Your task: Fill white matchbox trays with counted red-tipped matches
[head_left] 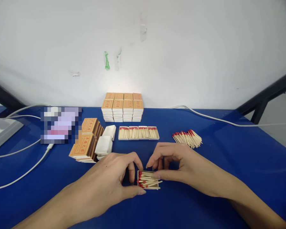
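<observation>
A small white matchbox tray (138, 180) lies on the blue table in front of me. It is filled with loose matches (147, 180), mostly with red heads to the left; some poke past its right edge. My left hand (119, 181) spans the tray's left end, with the thumb at the near side and the index finger at the far side. My right hand (173, 162) hovers over the far right corner. Its thumb rests on the matches there, while the index fingertip is by the tray's far edge, apart from the thumb.
Filled trays (138, 133) stand in a row behind. A pile of matches (187, 138) lies at right. White trays (105, 144) and orange matchbox sleeves (85, 143) are stacked at left, with matchboxes (122, 108) by the wall. A blurred phone-like object (62, 124) and cables (26, 175) lie left.
</observation>
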The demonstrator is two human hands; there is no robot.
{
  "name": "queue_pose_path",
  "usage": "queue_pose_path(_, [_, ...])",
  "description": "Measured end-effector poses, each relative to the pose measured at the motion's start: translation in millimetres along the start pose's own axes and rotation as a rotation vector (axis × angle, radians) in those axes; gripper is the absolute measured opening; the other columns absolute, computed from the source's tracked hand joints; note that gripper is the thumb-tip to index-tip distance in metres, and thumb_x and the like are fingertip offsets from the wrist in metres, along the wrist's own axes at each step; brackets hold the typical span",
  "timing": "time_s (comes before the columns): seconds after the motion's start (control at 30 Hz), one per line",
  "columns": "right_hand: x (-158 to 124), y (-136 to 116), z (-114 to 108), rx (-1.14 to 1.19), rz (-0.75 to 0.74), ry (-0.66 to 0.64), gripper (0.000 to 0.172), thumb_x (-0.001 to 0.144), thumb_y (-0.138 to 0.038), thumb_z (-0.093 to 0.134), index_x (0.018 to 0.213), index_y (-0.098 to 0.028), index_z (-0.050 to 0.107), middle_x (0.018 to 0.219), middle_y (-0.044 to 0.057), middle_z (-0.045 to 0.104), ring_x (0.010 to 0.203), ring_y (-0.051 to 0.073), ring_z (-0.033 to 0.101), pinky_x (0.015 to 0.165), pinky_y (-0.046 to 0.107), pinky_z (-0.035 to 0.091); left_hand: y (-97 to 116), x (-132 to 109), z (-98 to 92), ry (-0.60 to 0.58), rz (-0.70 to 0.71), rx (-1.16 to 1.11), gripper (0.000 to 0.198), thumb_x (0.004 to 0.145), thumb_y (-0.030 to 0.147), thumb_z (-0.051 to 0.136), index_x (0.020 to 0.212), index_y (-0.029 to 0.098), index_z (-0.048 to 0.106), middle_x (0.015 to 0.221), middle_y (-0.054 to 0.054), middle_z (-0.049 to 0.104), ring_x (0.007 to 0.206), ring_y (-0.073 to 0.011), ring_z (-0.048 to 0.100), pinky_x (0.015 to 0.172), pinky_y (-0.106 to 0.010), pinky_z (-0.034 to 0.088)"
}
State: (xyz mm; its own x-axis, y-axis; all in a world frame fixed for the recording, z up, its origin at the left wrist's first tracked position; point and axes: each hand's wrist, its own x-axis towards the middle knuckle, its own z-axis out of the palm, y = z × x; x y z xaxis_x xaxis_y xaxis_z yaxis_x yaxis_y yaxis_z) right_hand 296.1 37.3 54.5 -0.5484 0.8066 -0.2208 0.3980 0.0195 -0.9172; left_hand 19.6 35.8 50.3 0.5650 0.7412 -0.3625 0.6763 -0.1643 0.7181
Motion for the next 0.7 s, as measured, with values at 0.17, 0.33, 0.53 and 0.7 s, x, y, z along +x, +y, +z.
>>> queue_pose_path(0.17, [1,3,-3,0.062,0.102,-0.076,0.027,0.094,-0.041,0.094,0.111,-0.023,0.082,0.094,-0.001,0.077,0.080,0.014,0.066,0.071,0.027,0.053,-6,2,4.9,0.033,0.023,-0.064,0.027,0.095,0.043,0.093,0.113,0.033,0.076,0.091,0.010,0.073,0.074,-0.0137,0.060,0.068,-0.030,0.042])
queue_pose_path(0.33, [4,3,4,0.066,0.134,-0.102,0.026,0.093,-0.037,0.094,0.107,-0.022,0.078,0.085,-0.004,0.070,0.077,0.013,0.061,0.067,0.026,0.048,-10,4,8.8,0.007,0.032,-0.176,0.023,0.097,0.041,0.090,0.113,0.032,0.076,0.091,0.009,0.074,0.071,-0.0127,0.059,0.065,-0.028,0.041])
queue_pose_path(0.53, [2,0,4,0.087,0.134,-0.123,0.034,0.099,-0.050,0.089,0.111,-0.022,0.075,0.084,-0.003,0.070,0.075,0.013,0.060,0.065,0.026,0.049,-9,5,8.9,0.003,0.018,-0.210,0.026,0.096,0.040,0.090,0.116,0.031,0.077,0.092,0.007,0.073,0.068,-0.0117,0.057,0.062,-0.026,0.043])
queue_pose_path(0.7, [-1,3,-8,0.187,0.150,-0.222,0.038,0.097,-0.043,0.091,0.125,-0.023,0.073,0.096,-0.001,0.075,0.083,0.015,0.068,0.069,0.027,0.062,-11,7,10.9,-0.004,0.005,-0.301,0.026,0.094,0.040,0.091,0.114,0.030,0.078,0.084,0.008,0.070,0.064,-0.0111,0.062,0.056,-0.022,0.049])
